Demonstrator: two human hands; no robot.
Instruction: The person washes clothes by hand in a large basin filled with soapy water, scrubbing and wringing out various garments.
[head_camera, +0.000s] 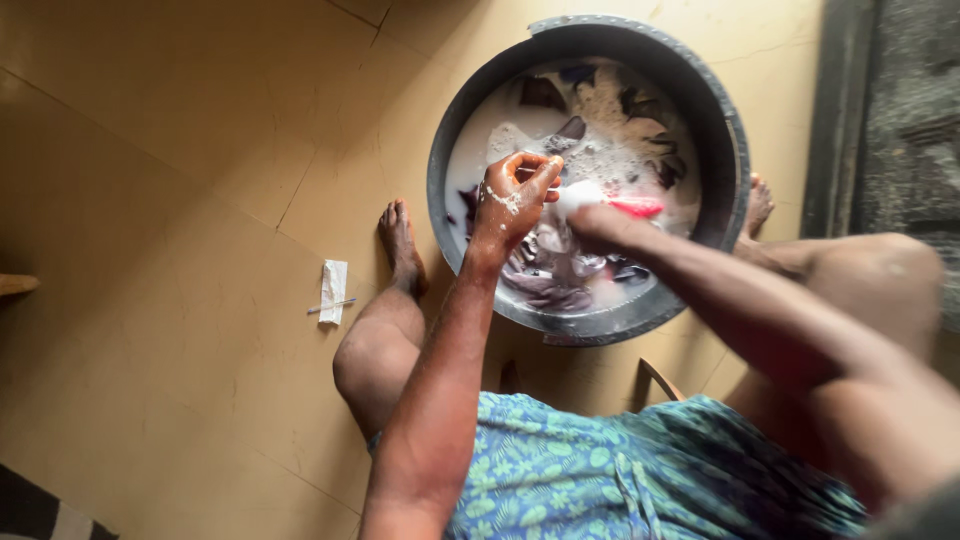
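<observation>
Tan floor tiles (180, 150) fill the left of the scene, where a small white paper wrapper (333, 290) lies flat, well apart from the basin. Right of it, the person's bare left foot (400, 240) rests on the floor just beside the basin's near-left rim. A round dark basin (735, 150) sits between the feet, holding cloudy, soapy water and dark wet clothes (560, 280). The left hand (515, 195), flecked with suds, is raised over the water with its fingers (545, 175) curled in, pinching a pale piece of wet cloth (580, 195). The right hand (605, 225) is just beside it, fingers closed on the same cloth next to a red patch (638, 207). Nearer, blue leaf-patterned shorts (600, 470) cover the lap.
</observation>
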